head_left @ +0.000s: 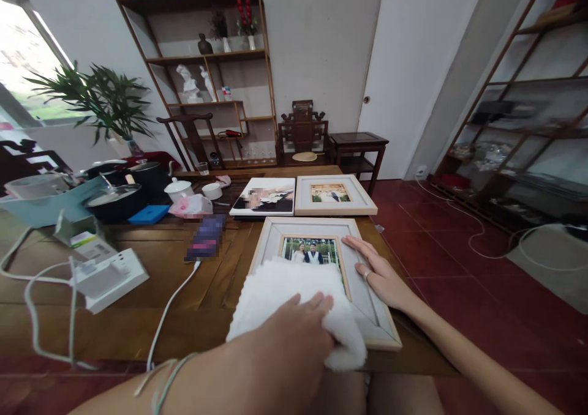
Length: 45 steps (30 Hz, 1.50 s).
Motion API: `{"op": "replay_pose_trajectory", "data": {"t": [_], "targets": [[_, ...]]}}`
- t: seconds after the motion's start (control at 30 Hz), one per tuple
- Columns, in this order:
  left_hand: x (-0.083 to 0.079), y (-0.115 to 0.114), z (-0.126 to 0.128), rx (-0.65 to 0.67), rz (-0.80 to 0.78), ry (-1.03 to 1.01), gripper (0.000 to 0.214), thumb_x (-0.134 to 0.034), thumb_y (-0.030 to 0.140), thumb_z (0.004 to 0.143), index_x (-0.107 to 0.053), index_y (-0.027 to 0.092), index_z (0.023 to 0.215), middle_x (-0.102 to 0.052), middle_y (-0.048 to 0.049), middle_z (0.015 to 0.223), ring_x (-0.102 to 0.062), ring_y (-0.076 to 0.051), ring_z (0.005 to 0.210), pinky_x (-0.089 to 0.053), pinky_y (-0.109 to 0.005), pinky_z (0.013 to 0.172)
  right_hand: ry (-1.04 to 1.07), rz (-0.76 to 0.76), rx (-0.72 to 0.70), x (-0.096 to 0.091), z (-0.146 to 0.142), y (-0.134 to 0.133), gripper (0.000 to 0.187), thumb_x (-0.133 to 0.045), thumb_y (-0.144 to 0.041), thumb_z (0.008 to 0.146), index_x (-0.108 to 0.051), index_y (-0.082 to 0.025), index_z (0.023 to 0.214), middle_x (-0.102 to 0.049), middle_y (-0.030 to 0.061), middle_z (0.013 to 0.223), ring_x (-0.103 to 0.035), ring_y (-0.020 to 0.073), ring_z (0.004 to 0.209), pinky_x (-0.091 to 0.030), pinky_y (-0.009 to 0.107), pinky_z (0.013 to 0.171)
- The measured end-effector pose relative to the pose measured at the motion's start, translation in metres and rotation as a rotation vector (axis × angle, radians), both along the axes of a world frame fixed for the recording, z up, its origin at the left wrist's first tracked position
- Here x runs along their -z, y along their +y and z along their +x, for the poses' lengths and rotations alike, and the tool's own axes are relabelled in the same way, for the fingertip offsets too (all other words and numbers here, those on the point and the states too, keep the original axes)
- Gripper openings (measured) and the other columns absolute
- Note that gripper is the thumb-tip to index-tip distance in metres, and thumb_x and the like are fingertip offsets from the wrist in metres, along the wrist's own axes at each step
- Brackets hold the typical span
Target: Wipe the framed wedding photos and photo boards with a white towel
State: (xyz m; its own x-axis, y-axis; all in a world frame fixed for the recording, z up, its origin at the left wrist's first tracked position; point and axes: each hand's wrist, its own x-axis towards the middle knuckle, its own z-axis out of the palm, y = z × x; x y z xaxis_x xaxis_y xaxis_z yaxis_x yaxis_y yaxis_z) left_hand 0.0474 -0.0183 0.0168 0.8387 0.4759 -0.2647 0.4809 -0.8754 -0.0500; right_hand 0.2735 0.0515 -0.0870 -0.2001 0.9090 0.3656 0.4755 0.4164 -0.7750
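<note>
A picture frame (266, 243) with a pale wooden edge and a wide light mat lies flat near the table's front edge. Its photo (310, 250) shows two people outdoors. A fluffy white cloth (271, 292) covers the lower left of the frame and part of the photo. My left hand (298, 335) presses down on the cloth with curled fingers, gripping its bunched right side. On the frame's right side lies my right hand (379, 274), fingers stretched out and a ring on one of them. Some left fingertips are hidden in the cloth.
Behind lie a second frame (367, 204) and a photo panel (239, 205). To the left are a phone (204, 237) on a white cable, a power strip (114, 277), a small open box (85, 237), a tissue pack (190, 205), pots (114, 204) and a blue basin (50, 210).
</note>
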Motion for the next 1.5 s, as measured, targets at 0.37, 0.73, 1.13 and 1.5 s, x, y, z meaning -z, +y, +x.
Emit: {"op": "replay_pose_trajectory", "data": {"t": [0.37,0.73,1.13,1.5], "targets": [[0.02,0.05,0.017,-0.222,0.035,-0.051,0.032,-0.052,0.016,0.079,-0.061,0.01,0.109,-0.022,-0.0177,0.146,-0.019,-0.035,0.133,-0.027,-0.051,0.103,0.012,0.008,-0.01,0.0,0.0,0.0,0.053,-0.043,-0.012,0.079,-0.043,-0.026,0.131,-0.041,0.0056,0.139,-0.032,0.0232,0.132,-0.019,0.049,0.111],[0.028,0.1,0.042,-0.153,0.312,-0.009,0.03,-0.046,0.008,0.081,-0.063,0.009,0.107,-0.028,-0.0207,0.142,-0.029,-0.033,0.13,-0.029,-0.044,0.102,0.016,0.013,0.003,0.001,0.0,0.002,0.053,-0.044,-0.012,0.078,-0.045,-0.024,0.129,-0.043,0.0073,0.138,-0.034,0.0246,0.131,-0.021,0.049,0.11],[0.023,0.023,0.032,-0.127,0.074,-0.01,0.036,-0.059,0.025,0.073,-0.063,0.009,0.105,-0.032,-0.0256,0.138,-0.036,-0.038,0.125,-0.032,-0.051,0.097,0.001,-0.002,0.019,-0.001,0.0,0.0,0.054,-0.043,-0.014,0.079,-0.042,-0.025,0.132,-0.039,0.0058,0.141,-0.031,0.0229,0.133,-0.019,0.047,0.111],[0.047,0.128,0.061,-0.2,0.316,-0.177,0.035,-0.048,0.011,0.077,-0.061,0.01,0.109,-0.016,-0.0171,0.148,-0.009,-0.033,0.136,-0.013,-0.055,0.106,0.059,-0.006,0.049,0.006,-0.001,0.004,0.061,-0.045,-0.017,0.081,-0.029,-0.028,0.139,-0.031,0.0032,0.147,-0.025,0.0221,0.136,-0.016,0.048,0.112]]}}
